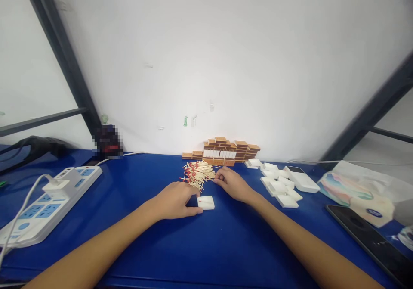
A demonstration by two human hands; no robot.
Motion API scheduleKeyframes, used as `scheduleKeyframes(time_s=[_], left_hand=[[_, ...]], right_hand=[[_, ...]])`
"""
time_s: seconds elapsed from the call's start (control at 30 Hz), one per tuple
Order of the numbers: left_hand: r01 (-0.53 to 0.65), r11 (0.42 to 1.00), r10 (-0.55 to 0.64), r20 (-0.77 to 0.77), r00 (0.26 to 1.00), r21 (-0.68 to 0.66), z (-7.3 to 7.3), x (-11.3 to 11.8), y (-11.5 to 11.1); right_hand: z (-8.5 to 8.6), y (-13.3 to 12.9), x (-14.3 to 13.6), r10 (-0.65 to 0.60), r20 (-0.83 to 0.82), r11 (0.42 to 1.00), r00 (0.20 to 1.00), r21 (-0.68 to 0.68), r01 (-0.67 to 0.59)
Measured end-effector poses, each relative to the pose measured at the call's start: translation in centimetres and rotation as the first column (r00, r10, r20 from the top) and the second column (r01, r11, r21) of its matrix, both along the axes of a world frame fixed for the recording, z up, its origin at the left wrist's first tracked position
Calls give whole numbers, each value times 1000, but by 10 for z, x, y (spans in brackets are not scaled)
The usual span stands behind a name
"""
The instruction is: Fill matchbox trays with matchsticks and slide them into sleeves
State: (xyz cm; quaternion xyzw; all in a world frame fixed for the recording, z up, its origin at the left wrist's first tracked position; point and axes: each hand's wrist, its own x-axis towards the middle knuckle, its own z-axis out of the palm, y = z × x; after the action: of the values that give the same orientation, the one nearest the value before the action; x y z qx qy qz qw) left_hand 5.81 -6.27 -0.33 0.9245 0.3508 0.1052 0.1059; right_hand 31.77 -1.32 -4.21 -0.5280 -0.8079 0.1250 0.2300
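Observation:
A small white matchbox tray (206, 202) lies on the blue tabletop with what looks like a single matchstick in it. My left hand (177, 200) grips the tray's left end between thumb and fingers. Just beyond it spreads a loose pile of red-tipped matchsticks (197, 173). At the pile's right edge, my right hand (232, 184) has its fingertips pinched together on a matchstick, which the fingers mostly hide. Behind the pile, brown matchboxes (247, 150) stand stacked against the wall, with a row of white ends among them.
More white matchbox trays (277, 184) lie in a cluster on the right, beside a white device (301, 178). A phone (364, 233) and a plastic package (358, 190) are farther right. A power strip (45, 209) with a plugged-in cable occupies the left. Dark metal posts (64, 48) flank the table.

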Motion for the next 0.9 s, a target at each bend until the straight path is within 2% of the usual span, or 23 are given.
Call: scheduleKeyframes(time_s=[0.3, 0.5, 0.63, 0.77, 0.9], left_hand=[[-8, 998, 9, -17, 1000, 69, -3, 4, -3], [-27, 988, 27, 0, 1000, 150, -1, 4, -5], [-37, 979, 41, -14, 999, 200, -2, 3, -4], [-39, 982, 42, -15, 999, 184, -3, 3, -2], [-32, 986, 37, -25, 999, 165, -3, 2, -1]], right_hand=[[5, -11, 10, -24, 82, 1000, 996, -17, 26], [23, -32, 8, 11, -24, 999, 1000, 35, -10], [31, -46, -3, 54, -16, 998, 998, 15, -54], [30, -54, -10, 89, -30, 996, 996, 5, -89], [23, -62, -17, 185, 10, 982, 983, 24, -186]])
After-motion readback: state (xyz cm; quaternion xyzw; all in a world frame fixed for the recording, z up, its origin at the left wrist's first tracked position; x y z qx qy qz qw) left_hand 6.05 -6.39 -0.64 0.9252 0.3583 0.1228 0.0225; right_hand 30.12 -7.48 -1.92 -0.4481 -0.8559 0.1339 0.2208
